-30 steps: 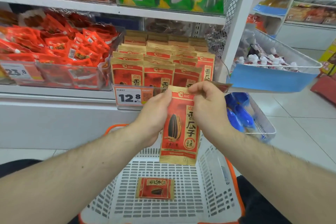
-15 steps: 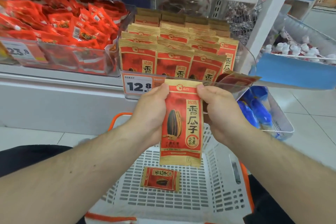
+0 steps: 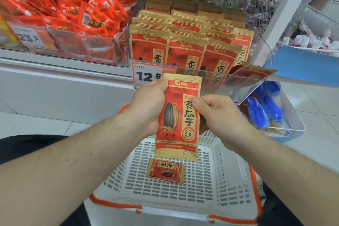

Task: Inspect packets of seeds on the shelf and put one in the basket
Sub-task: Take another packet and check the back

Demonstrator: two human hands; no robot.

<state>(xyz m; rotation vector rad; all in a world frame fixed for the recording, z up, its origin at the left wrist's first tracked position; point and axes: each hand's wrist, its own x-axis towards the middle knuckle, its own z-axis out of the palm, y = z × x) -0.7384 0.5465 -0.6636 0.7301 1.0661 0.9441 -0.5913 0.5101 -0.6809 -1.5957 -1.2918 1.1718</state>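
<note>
I hold a red and gold seed packet [image 3: 178, 117] upright above the white basket [image 3: 227, 174]. My left hand [image 3: 150, 104] grips its left edge, thumb at the top corner. My right hand [image 3: 216, 113] pinches its right edge near the middle, thumb on the front. A second, smaller seed packet [image 3: 166, 170] lies flat on the basket floor. Several rows of the same packets [image 3: 185, 42] stand in a clear shelf bin just behind my hands.
A clear bin of red snack bags [image 3: 77, 20] sits to the left on the shelf, with price tags 23.8 [image 3: 29, 37] and 12.8 [image 3: 146, 76]. A wire basket with blue packs [image 3: 266, 112] hangs at the right. A white shelf post [image 3: 286, 11] rises beyond it.
My right hand has slid from the packet's top corner down to the middle of its right edge. The camera has moved closer to the shelf and tilted down.
</note>
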